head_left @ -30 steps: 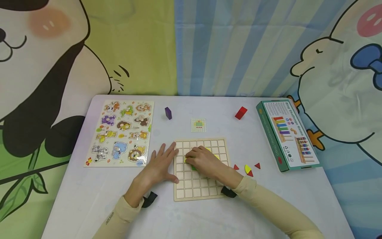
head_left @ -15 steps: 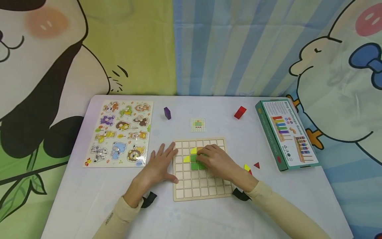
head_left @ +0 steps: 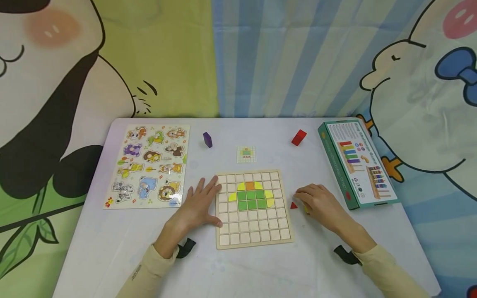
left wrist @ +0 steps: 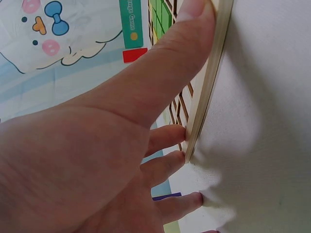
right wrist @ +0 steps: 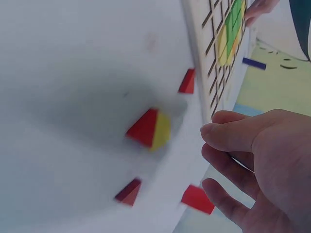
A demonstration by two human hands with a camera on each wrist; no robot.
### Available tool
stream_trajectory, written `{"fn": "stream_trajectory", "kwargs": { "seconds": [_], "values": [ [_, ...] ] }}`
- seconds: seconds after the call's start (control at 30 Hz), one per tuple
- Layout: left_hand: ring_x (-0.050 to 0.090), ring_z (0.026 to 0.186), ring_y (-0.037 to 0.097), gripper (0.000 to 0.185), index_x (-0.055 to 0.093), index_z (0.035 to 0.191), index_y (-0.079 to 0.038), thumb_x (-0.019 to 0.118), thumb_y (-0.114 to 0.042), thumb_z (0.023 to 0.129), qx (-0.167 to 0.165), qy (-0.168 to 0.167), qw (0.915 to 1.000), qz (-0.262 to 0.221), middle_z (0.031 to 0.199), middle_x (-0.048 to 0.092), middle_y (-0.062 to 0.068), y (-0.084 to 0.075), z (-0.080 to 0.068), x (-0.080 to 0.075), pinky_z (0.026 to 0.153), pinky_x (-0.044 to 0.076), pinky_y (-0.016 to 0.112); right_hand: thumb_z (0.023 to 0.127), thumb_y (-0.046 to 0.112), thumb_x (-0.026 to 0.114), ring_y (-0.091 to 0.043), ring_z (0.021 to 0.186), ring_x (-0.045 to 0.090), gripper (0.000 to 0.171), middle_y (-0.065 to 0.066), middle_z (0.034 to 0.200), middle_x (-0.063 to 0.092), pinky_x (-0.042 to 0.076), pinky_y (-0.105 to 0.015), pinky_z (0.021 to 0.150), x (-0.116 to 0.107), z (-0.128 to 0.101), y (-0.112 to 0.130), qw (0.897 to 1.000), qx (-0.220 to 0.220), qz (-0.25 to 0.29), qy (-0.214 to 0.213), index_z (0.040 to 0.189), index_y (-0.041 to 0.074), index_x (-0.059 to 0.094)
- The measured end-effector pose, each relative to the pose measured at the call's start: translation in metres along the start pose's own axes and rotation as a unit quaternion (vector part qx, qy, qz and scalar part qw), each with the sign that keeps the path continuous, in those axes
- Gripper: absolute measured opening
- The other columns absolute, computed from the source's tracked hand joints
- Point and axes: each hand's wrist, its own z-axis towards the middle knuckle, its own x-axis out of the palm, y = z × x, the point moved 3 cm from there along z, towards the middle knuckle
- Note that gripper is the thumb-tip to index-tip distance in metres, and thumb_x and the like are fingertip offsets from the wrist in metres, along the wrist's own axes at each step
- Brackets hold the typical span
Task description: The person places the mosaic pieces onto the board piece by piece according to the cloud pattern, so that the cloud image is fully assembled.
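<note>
Left hand (head_left: 195,209) lay flat, fingers straight, against grid board (head_left: 253,209) edge. Right hand (head_left: 322,205) hovered loosely curled, empty, over red triangles (right wrist: 187,81).

Even, bright, diffuse light fills the head view, which is sharp with soft shadows. The left wrist view is overexposed on the table (left wrist: 272,97). The right wrist view is blurred, with red triangles (right wrist: 146,127) smeared.

Yellow piece (head_left: 306,209) and red triangles mostly hidden under the right hand (head_left: 320,205) in the head view.
</note>
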Motion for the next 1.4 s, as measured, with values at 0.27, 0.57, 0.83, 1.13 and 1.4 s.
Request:
{"fn": "stream_trajectory", "kwargs": {
  "seconds": [0.27,0.57,0.83,1.13,1.4],
  "values": [
    [0.002,0.157,0.045,0.118,0.033,0.159,-0.008,0.095,-0.038,0.063,-0.002,-0.002,1.0,-0.003,0.172,0.009,0.008,0.001,0.001,0.0,0.12,0.009,0.073,0.073,0.001,0.088,-0.025,0.104,0.068,0.033,-0.005,0.108,0.075,0.056,-0.046,0.092,-0.003,-0.024,-0.011,1.0,0.018,0.001,0.019,0.104,0.007,0.079],
    [0.001,0.157,0.044,0.12,0.031,0.159,-0.009,0.095,-0.038,0.063,-0.005,-0.001,1.0,-0.007,0.173,0.008,0.007,0.003,0.0,0.001,0.12,0.007,0.072,0.073,-0.002,0.086,-0.026,0.101,0.069,0.031,-0.007,0.108,0.075,0.057,-0.045,0.088,0.001,-0.039,-0.012,1.0,-0.001,0.006,0.02,0.101,0.008,0.08],
    [0.003,0.157,0.044,0.119,0.032,0.159,-0.008,0.095,-0.04,0.063,0.003,-0.006,1.0,0.001,0.172,0.009,0.008,0.002,-0.001,0.001,0.12,0.009,0.073,0.07,-0.002,0.088,-0.025,0.099,0.068,0.03,-0.007,0.105,0.074,0.059,-0.044,0.086,0.004,-0.035,-0.016,1.0,0.005,0.007,0.004,0.097,0.008,0.081],
    [0.003,0.157,0.044,0.117,0.032,0.159,-0.008,0.094,-0.039,0.064,0.005,-0.006,1.0,0.003,0.172,0.01,0.009,0.001,0.0,0.0,0.119,0.01,0.073,0.075,0.005,0.087,-0.024,0.101,0.068,0.033,-0.007,0.109,0.074,0.058,-0.044,0.088,0.011,-0.037,-0.022,1.0,0.022,-0.009,-0.007,0.107,0.008,0.079],
    [0.003,0.157,0.044,0.118,0.032,0.159,-0.009,0.094,-0.04,0.063,0.0,-0.003,0.9999,0.01,0.172,0.009,0.008,0.001,0.001,0.001,0.12,0.011,0.073,0.074,0.03,0.09,-0.022,0.09,0.069,0.037,-0.005,0.098,0.075,0.057,-0.043,0.079,0.012,-0.043,-0.018,0.998,0.054,-0.019,-0.028,0.102,0.008,0.078]
  ]
}}
